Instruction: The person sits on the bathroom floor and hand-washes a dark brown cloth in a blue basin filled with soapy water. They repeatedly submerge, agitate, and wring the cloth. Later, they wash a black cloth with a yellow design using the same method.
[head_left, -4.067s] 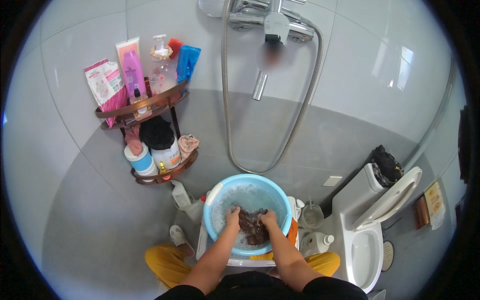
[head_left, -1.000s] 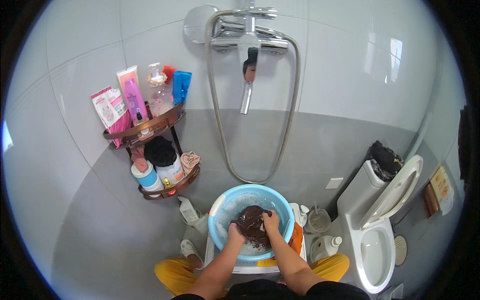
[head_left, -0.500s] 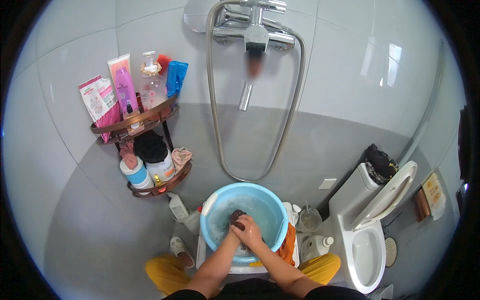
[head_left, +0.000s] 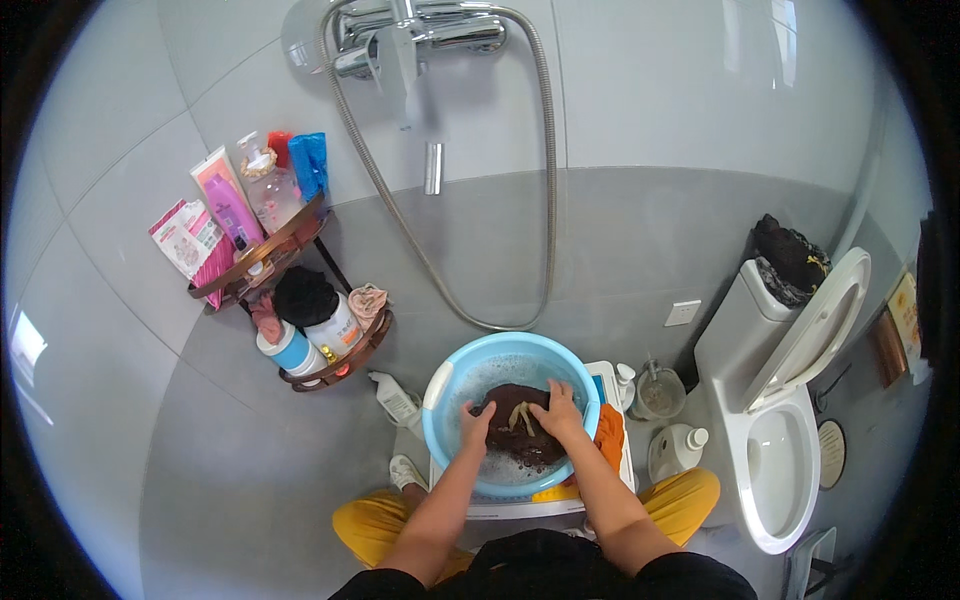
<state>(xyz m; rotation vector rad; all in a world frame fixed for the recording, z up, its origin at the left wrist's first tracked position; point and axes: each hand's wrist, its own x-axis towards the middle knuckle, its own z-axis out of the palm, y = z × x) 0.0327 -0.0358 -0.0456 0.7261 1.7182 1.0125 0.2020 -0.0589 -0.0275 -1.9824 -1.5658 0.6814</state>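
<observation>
both hands, left hand [head_left: 476, 420] and right hand [head_left: 556, 412], squeeze the brown cloth [head_left: 520, 428]; hard rubbing could splash soapy water out of the blue bowl [head_left: 440, 400].

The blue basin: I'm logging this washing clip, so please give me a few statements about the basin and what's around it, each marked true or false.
1. Both hands, left hand and right hand, rest on the dark brown cloth in the blue basin. True.
2. The basin is dry. False: it holds sudsy water around the cloth.
3. The toilet stands at the person's right with its lid raised. True.
4. The shower hose lies coiled inside the basin. False: it hangs in a loop on the wall above it.
5. A two-tier corner shelf holds bottles and tubes at the left. True.
</observation>
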